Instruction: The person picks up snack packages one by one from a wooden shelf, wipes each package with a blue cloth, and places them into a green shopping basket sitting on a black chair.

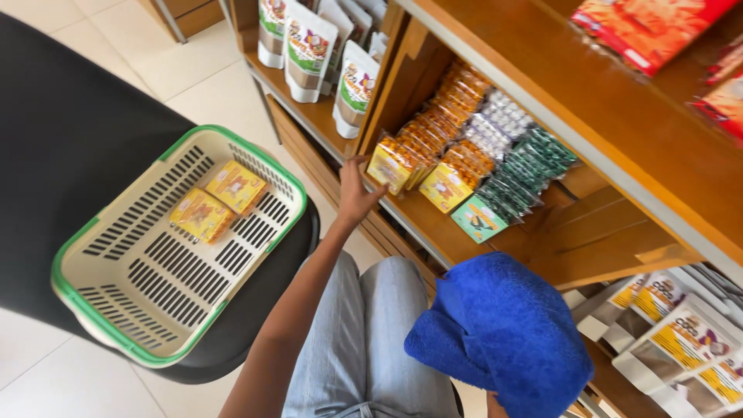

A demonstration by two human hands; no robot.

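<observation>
My left hand point(356, 190) reaches out to the wooden shelf point(433, 224). Its fingers and thumb are at the left edge of the front yellow snack packet point(393, 161), which stands in its row; whether they grip it I cannot tell. My right hand point(495, 407) is almost hidden under a blue cloth point(499, 333) that it holds over my lap. To the left, a cream basket with a green rim point(166, 360) rests on a black stool point(255, 310). Two yellow packets point(219, 200) lie flat in it.
The shelf holds more rows: yellow packets point(447, 184), green packets point(507, 193) and clear-wrapped sweets point(499, 120). White and green stand-up pouches point(309, 48) stand on the shelf further left. Red packs point(646, 27) lie on the shelf above, and pouches point(681, 337) lie on the one below.
</observation>
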